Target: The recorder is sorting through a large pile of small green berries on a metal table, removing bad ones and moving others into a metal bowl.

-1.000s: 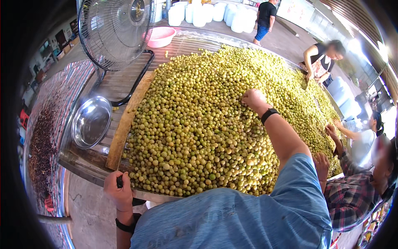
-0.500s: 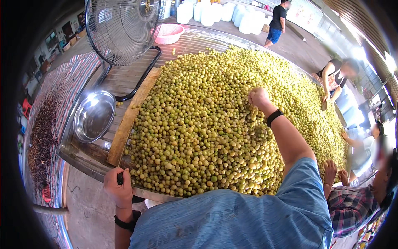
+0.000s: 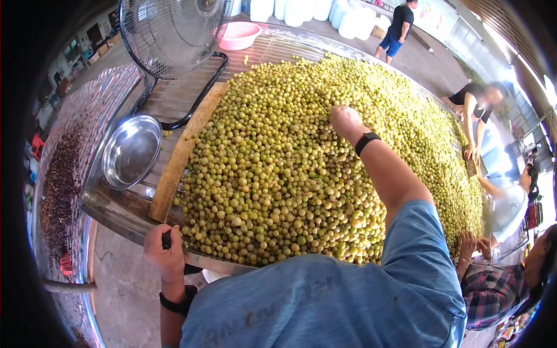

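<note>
Steel sorting table (image 3: 122,217), centre frame: your right hand (image 3: 345,120) is fisted, buried in the green fruit heap (image 3: 278,174) spreading toward lower left; contents hidden. Left hand (image 3: 164,255) grips the near rim.

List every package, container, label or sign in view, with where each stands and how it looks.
White tubs: a row on the floor beyond the table's far end, rounded, plain white.
Pink basin: far end of the table behind the fan, round, ribbed plastic.
Steel bowl: left of the fruit heap, round, shiny.
No readable labels, signs or screens show.
</note>
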The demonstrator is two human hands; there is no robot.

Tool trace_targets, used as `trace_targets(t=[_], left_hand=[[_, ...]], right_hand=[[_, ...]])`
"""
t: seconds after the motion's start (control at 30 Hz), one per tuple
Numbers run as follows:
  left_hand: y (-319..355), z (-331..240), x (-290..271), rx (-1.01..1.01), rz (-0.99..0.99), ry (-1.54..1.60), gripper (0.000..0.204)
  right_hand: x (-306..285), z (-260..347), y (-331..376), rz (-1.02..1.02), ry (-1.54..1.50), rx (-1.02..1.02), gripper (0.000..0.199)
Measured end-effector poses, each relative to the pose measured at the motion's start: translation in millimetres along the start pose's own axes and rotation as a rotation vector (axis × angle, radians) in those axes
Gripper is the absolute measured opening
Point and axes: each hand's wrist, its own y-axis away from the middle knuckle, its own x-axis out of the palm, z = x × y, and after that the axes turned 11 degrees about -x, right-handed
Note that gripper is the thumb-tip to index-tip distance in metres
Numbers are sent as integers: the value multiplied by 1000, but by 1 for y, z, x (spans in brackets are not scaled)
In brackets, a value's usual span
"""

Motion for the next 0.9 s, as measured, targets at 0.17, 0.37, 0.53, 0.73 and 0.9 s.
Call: trace_targets(t=[0.17,0.37,0.53,0.73,0.9], left_hand=[[1,2,0,-39,8,21,12],[0,7,3,-12,23,12,12],[-1,8,4,-2,27,-4,12],[-1,3,3,19,12,23,12],[-1,0,4,15,-13,24,12]], right_hand=[[-24,10,18,141,-322,371,20],[-64,3,86,190,-874,350,23],[-70,27,124,279,-709,-56,22],[-43,50,144,248,-334,-99,20],[-34,65,148,288,-126,1,23]])
